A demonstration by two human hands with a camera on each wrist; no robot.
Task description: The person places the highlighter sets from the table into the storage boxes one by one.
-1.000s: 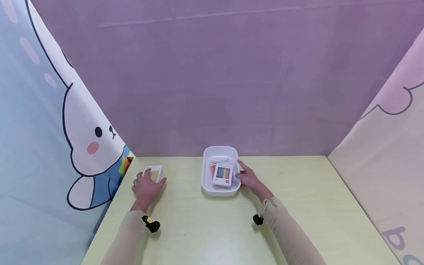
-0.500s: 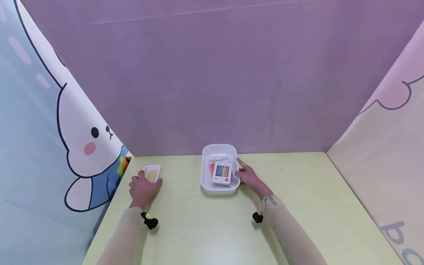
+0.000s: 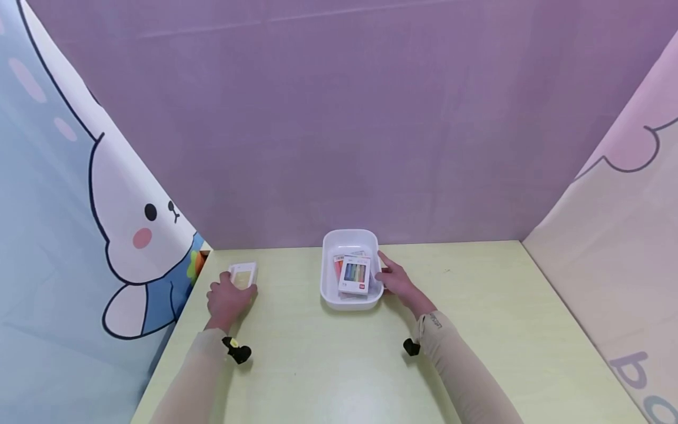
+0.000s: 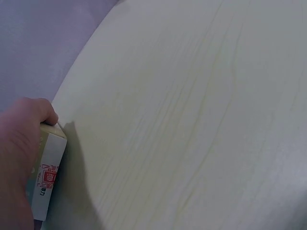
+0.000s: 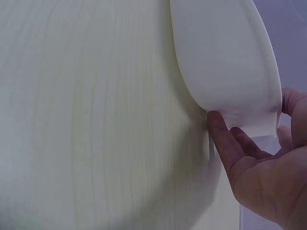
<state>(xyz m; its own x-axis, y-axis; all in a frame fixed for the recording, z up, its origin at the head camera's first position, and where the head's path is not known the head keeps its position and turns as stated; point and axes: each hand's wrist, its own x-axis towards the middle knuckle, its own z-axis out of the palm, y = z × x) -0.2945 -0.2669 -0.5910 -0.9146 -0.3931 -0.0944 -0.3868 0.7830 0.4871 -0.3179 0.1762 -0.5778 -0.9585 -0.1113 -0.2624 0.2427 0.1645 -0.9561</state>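
Observation:
My left hand [image 3: 226,300] spans a small white box with a pale yellow panel [image 3: 243,277] lying at the table's left, thumb on one side and fingers on the other. In the left wrist view, red print shows on the white side of the box [image 4: 49,177]; much of it is hidden behind my left hand [image 4: 19,148]. My right hand [image 3: 399,285] rests with extended fingers against the right side of a white plastic basket [image 3: 331,253]. Fingertips [image 5: 215,117] touch its outer wall in the right wrist view. Inside lies a white box of colored sticks [image 3: 355,275] above other packets.
The basket stands near the back edge of the pale wooden table [image 3: 318,365]. A purple curtain [image 3: 339,129] rises directly behind it. Printed cloths hang at both sides, with a rabbit [image 3: 148,229] on the left one. Small black cameras sit on both wrists.
My left hand has closed in on the small box, its thumb moving in against the side. The right hand stays at the basket. The head view has shifted slightly.

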